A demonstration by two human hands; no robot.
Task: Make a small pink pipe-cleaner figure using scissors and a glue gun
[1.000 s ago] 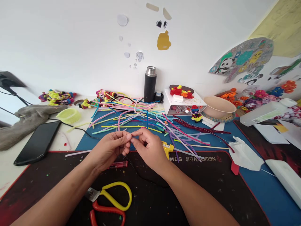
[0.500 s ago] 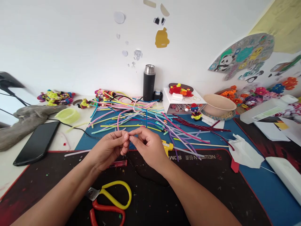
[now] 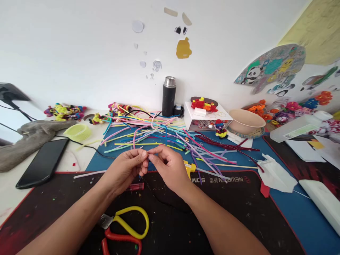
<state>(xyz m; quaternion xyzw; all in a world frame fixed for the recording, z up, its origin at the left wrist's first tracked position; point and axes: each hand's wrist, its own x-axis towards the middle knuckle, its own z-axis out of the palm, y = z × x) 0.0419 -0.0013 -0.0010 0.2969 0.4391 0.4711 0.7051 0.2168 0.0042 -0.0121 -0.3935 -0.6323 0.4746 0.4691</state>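
Note:
My left hand [image 3: 130,165] and my right hand [image 3: 168,164] meet fingertip to fingertip above the dark desk mat [image 3: 170,219]. Both are closed in a pinch; whatever sits between the fingertips is too small or hidden to name. Just beyond them spreads a heap of colourful pipe cleaners [image 3: 148,132]. Beside my right hand lies a yellow glue gun [image 3: 189,168], partly covered by it. Scissors with one yellow and one red handle [image 3: 132,221] rest on the mat near my left forearm. A small red translucent piece [image 3: 136,186] lies under my left hand.
At the back stand a black thermos [image 3: 169,97], a white box [image 3: 190,118] and a beige bowl [image 3: 247,121]. A black phone [image 3: 42,163] and a pale green coil [image 3: 77,132] are on the left. To the right lie crumpled tissue [image 3: 276,173] and a translucent bottle [image 3: 297,127].
The view has shifted slightly, so the scene sits a little lower in the picture. My hands keep nearly the same pinching pose, fingertips together.

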